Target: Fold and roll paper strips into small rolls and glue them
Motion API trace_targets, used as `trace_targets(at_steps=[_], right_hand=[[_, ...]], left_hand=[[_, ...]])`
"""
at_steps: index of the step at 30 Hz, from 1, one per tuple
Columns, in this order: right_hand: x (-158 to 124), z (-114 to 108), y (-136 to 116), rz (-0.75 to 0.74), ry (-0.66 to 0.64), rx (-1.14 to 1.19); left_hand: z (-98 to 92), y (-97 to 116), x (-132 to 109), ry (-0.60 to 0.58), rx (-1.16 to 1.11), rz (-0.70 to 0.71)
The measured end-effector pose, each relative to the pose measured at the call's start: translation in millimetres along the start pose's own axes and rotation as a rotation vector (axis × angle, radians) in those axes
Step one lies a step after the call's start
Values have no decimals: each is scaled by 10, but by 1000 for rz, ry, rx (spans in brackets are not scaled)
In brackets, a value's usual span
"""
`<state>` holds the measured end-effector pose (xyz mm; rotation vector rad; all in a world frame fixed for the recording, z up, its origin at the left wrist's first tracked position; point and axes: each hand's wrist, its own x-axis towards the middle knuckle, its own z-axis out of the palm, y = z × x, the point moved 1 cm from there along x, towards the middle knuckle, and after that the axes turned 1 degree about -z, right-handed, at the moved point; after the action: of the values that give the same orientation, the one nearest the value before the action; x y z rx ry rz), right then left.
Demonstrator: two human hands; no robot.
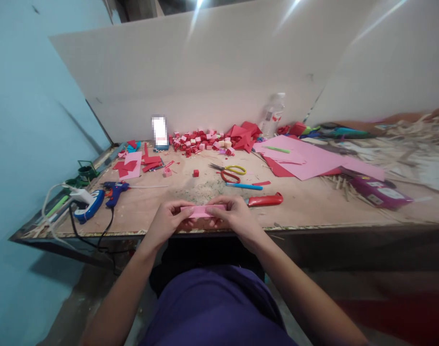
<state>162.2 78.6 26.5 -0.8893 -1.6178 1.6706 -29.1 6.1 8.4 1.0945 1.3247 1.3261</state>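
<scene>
A narrow pink paper strip (202, 211) is held level between my two hands at the table's front edge. My left hand (173, 214) pinches its left end, thumb on top and fingers curled behind. At the other end my right hand (230, 211) grips it the same way. Just right of my right hand lies a red-handled knife (265, 200), its blade partly hidden by the hand. Beyond the hands are a blue pen (244, 186), scissors (231, 172) with yellow and red handles, and a small red cube (195, 173).
Many small red and pink paper cubes (201, 142) are heaped at the back. Pink sheets (306, 156) and a bottle (273, 115) stand right of them. A blue glue gun (115, 192) and power strip (90, 206) with cables sit left. A purple box (380, 191) lies right.
</scene>
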Motion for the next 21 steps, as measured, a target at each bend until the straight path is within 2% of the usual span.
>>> trace_targets(at_steps=[6,13,21], right_hand=[[0,-31,58,22,-31,65],[-11,-32,42,31,-15,110],[-58,-38,6,15,-2,35]], left_hand=[[-16,-29,-10,56,5,8],[-34,-19,2,-32,-1,9],[-28,-14,-7,-39,15,9]])
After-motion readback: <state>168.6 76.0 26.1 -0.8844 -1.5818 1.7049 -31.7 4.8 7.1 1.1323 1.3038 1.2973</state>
